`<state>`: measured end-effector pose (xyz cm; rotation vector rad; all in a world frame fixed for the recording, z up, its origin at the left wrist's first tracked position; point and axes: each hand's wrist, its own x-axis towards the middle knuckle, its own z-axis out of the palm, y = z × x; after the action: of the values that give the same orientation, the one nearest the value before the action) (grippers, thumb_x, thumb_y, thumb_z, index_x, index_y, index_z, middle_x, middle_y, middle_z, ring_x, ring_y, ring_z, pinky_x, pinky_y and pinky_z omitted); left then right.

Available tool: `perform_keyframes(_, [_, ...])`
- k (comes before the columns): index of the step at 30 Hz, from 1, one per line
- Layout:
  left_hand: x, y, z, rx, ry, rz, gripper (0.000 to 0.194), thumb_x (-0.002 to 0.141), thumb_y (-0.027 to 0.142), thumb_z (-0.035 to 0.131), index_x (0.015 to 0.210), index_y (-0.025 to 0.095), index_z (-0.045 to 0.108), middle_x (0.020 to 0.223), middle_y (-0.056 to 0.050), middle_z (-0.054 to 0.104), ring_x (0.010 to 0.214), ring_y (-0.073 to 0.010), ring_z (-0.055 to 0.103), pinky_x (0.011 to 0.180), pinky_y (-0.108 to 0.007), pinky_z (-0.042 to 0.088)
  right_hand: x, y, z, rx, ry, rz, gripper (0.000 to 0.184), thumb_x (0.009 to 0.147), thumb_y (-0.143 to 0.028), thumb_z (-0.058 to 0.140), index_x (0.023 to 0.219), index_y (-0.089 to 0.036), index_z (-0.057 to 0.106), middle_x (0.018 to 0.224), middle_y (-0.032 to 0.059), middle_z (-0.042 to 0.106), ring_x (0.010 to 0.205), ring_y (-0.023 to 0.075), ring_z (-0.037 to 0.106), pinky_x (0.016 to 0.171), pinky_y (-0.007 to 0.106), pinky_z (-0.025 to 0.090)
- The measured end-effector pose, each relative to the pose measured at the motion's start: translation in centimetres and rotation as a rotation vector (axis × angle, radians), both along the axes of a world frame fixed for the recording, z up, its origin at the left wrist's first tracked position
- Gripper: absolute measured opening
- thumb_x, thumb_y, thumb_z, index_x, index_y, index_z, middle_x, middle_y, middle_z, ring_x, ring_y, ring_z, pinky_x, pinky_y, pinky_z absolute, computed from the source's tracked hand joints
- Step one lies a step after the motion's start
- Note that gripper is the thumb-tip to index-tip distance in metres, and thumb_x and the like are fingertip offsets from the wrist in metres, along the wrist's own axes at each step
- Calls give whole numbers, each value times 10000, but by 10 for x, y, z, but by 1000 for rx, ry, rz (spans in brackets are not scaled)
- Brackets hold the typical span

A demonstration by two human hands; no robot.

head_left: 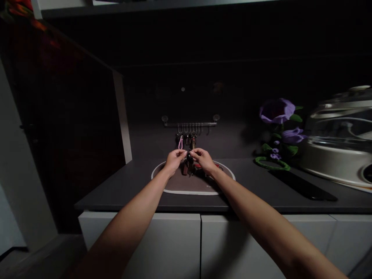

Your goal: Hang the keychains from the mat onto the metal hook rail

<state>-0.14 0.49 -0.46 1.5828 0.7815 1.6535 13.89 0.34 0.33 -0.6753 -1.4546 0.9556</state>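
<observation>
Note left hand [174, 160] and right hand [204, 159], each with grip pinched closed on the dark key bunch [190, 166], held above the mat [180, 186]. Risks dropping it onto the mat from a slackened pinch, made likelier by dim light. Could also jostle the hanging keys [187, 138] on the hook rail [190, 124], behind the mat, through reaching too far forward; less likely to disturb the purple flowers [277, 111], right of the mat.

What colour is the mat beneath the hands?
The mat is greyish brown, edged in white; see the head view.
</observation>
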Motion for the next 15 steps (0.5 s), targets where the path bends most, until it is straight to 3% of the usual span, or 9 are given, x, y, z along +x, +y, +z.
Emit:
perform_keyframes(6, [1, 7, -7, 47, 91, 100, 247, 669, 333, 609, 798, 125, 639, 723, -40, 631, 666, -118, 547, 662, -243, 423, 4, 8, 10, -38, 135, -41, 349, 569, -455, 675, 707, -162, 543, 593, -31, 543, 528, 75, 468, 499, 198, 375])
perform_keyframes(11, [-2, 15, -14, 68, 257, 267, 240, 737, 335, 510, 719, 123, 622, 626, -27, 603, 595, -121, 522, 603, -241, 395, 10, 28, 35, -39, 188, -67, 325, 611, -447, 658, 717, -162, 543, 556, -9, 576, 470, 101, 494, 425, 212, 369])
perform_keyframes(15, [-2, 13, -15, 104, 403, 342, 232, 748, 311, 485, 667, 139, 618, 613, -23, 603, 592, -125, 523, 593, -239, 380, 14, 50, 54, -61, 262, -166, 236, 663, -360, 646, 654, -157, 527, 477, -34, 526, 390, 77, 441, 368, 196, 328])
